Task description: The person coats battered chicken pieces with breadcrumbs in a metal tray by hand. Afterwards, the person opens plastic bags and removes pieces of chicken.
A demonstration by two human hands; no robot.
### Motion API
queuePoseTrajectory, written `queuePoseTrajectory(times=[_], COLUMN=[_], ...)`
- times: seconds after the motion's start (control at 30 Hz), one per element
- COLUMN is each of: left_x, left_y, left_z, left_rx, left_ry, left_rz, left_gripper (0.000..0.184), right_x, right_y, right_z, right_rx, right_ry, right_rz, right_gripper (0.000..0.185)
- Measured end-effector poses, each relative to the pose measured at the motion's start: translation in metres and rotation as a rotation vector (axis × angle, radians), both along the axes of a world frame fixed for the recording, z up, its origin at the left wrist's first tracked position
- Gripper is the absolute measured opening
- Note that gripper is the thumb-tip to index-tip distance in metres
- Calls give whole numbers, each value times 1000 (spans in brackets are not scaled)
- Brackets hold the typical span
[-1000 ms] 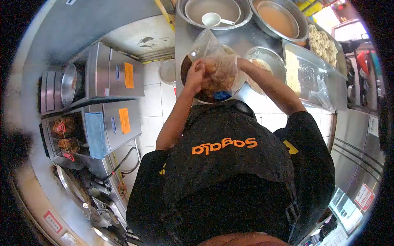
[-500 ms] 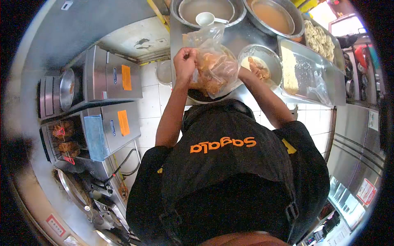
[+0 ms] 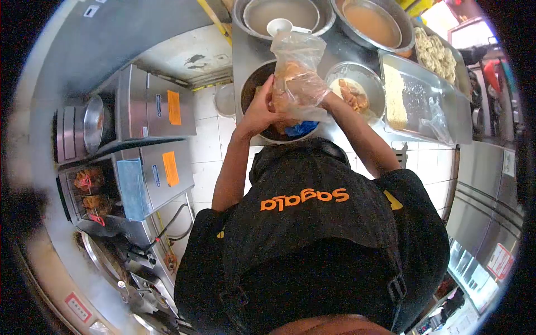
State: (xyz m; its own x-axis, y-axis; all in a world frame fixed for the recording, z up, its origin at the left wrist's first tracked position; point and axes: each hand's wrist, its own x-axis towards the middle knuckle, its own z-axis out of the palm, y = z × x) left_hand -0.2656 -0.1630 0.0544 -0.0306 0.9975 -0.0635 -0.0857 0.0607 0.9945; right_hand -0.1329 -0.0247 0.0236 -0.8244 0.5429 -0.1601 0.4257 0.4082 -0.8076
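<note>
A clear plastic bag (image 3: 301,49) with orange-brown contents, looking like marinated meat, hangs over a dark round pot (image 3: 252,84). My left hand (image 3: 259,114) is closed round the bag's left side, thumb toward me. My right hand (image 3: 310,89) reaches in from the right with the clear film over it, its fingers blurred behind the plastic. Below the bag, a crumpled blue thing (image 3: 301,128) shows at the pot's near side; its kind is unclear. Beside my right wrist stands a metal bowl (image 3: 375,84) with raw meat pieces (image 3: 353,96) in pale liquid.
Behind the pot are a basin of cloudy liquid (image 3: 329,21) with a white scoop (image 3: 279,25) and a basin of orange-brown liquid (image 3: 407,42). To the right lies a metal tray (image 3: 416,92) with pale crumbs. Steel fryer-like units (image 3: 142,103) stand at the left.
My left hand has let go of the bag's upper edge and moved down round its side. The bag has become narrower and more upright, and the pot and blue thing now show.
</note>
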Motion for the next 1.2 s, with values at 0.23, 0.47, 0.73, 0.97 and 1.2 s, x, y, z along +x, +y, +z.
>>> queuePoseTrajectory(times=[0.23, 0.47, 0.73, 0.97, 1.2], left_x=[-9, -4, -2, -8, -18], left_y=[-3, -3, 0, -5, 15], left_z=[-14, -17, 2, -20, 9], left_rx=[27, 104, 191, -117, -265], left_ry=[97, 202, 446, -109, -656], left_rz=[99, 253, 434, 359, 147], left_gripper=[72, 52, 32, 34, 49], right_x=[20, 18, 3, 14, 7], right_y=[12, -2, -10, -26, -53], right_z=[27, 54, 14, 0, 58], right_rx=[-482, -130, 228, 1, 293], right_ry=[14, -42, 53, 419, 323], right_rz=[207, 202, 103, -33, 187], right_gripper=[51, 58, 58, 53, 58])
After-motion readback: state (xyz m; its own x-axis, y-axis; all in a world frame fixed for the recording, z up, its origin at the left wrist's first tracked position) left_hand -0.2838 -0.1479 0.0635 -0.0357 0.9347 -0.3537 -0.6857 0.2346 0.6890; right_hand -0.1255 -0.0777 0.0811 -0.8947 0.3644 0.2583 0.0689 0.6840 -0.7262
